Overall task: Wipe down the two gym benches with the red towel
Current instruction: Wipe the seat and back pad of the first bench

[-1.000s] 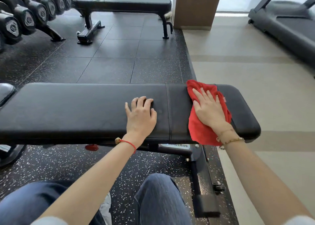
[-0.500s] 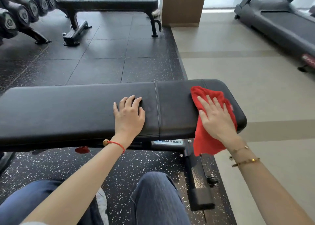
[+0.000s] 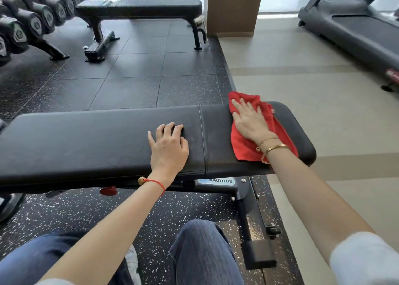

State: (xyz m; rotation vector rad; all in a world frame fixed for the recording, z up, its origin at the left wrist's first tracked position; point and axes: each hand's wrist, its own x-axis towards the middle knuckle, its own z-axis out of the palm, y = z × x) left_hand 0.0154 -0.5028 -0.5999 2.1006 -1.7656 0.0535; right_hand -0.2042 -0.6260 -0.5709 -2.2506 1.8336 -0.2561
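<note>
Head view shows the near bench point(image 3: 97, 138) running left to right, its padded surface only being wiped at the right end; the far bench point(image 3: 140, 7) stands well apart, apparently untouched. On the near bench's right end lies the red towel point(image 3: 244, 148), its far corner hanging past the far edge. The right hand point(image 3: 250, 120) presses it flat with fingers spread and straight. The left hand point(image 3: 168, 146) braces on the pad left of the seam, fingertips curled, holding nothing. Risks, as I judge: an unpinched towel may bunch or slide off the rounded end, and the long left stretch could get skipped.
</note>
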